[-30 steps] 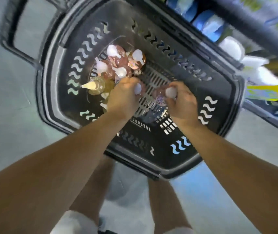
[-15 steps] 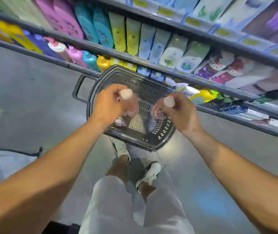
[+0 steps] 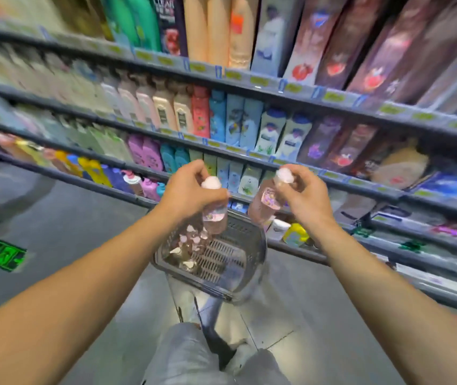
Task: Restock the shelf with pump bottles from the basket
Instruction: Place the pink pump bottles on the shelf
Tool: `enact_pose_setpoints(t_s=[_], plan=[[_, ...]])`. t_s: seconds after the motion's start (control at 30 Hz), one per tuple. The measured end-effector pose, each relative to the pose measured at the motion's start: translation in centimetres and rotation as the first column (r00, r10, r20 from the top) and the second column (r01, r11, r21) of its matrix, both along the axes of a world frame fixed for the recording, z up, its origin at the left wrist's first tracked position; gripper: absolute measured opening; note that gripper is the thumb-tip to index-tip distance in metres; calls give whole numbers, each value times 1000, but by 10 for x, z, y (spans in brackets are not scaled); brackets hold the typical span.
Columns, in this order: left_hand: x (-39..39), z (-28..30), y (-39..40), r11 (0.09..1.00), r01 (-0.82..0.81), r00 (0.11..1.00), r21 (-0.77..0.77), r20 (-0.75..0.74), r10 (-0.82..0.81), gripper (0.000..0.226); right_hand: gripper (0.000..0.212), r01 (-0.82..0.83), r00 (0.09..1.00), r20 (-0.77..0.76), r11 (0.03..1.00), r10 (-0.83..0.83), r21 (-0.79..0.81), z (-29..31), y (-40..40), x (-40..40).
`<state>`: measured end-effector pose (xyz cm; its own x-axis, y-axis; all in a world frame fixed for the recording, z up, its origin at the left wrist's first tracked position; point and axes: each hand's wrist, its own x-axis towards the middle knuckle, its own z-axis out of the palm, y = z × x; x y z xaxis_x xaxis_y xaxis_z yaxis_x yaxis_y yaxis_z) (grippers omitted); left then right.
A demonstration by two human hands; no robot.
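You held one pink pump bottle per hand: left hand (image 3: 187,190) fingers clamped on left bottle (image 3: 214,215), right hand (image 3: 303,194) on right bottle (image 3: 265,202), both above basket (image 3: 252,270). Neither shelved yet; several bottles remained in basket. Shelf (image 3: 249,157) ahead. Task judged well short of done.

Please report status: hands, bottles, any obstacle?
Left hand grips pink pump bottle. Right hand grips second bottle. Both above basket; nothing visibly blocking shelves.
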<state>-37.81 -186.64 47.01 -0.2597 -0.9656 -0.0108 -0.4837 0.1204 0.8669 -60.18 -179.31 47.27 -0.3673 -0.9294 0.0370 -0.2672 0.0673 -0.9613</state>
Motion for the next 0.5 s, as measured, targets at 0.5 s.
enact_pose_setpoints(t_s=[0.5], plan=[[-104,166,-14,954,36,964,-299,-242,-113,21,20,114,954,-231,944,-191,-309,170,7,-94]])
